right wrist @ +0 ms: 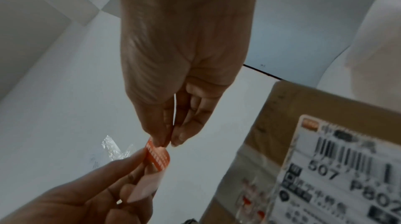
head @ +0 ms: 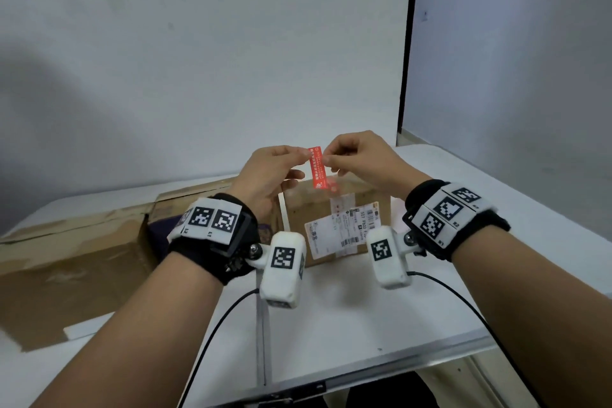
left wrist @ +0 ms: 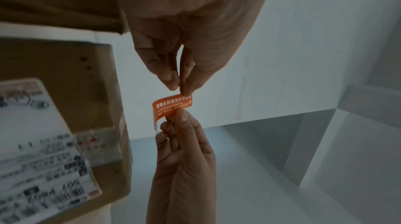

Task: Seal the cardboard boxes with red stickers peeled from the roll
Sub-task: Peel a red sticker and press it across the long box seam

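you've got the red sticker pinched between left hand and right hand above the labelled box, apparently to strip the backing before sealing.

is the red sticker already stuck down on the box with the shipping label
No, the red sticker is held in the air between the left hand and right hand, above the box.
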`<state>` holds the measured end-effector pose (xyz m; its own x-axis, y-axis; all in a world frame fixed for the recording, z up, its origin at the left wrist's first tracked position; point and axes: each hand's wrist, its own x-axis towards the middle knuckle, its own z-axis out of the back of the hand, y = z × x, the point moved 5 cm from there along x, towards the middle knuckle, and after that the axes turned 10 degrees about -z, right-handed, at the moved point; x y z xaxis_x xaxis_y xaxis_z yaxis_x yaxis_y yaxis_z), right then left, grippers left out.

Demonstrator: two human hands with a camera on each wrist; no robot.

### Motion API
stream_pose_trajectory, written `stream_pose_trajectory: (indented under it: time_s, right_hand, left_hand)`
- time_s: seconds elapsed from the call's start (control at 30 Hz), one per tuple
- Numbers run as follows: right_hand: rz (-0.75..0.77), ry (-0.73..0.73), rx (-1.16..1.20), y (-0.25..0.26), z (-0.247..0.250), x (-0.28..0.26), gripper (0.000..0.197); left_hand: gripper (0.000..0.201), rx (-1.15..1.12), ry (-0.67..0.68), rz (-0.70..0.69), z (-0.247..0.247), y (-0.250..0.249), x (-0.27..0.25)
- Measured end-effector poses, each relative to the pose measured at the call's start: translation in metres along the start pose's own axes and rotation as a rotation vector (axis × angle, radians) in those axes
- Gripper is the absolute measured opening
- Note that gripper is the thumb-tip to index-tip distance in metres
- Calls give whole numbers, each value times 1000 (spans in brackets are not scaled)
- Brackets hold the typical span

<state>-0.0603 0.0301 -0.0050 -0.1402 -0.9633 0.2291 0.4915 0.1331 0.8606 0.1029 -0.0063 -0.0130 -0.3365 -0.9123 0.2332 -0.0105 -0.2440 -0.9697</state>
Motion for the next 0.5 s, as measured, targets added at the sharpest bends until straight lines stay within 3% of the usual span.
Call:
stream_pose_trajectory:
  time_s: [0.13,0.2,0.3,0.4,0.5]
  right_hand:
    - [-23,51,-25,8,-21,11,13]
    - [-55,71,6,11,-31,19,12]
    - [-106,96,148,16,-46,31,9]
    - [-183,156,395,25,-63,41,10]
    - [-242,239,549,35,-86,51,12]
  left_hand:
    - [17,124,-31,-74,29,-4,-1]
    - [23,205,-115,-161,55,-9,-1]
    - [23,578,-222,-278,100,-15,-4]
    - [25,989,-146,-262,127,-4,-11]
    - [24,1103,-117,-242,142,9,-17]
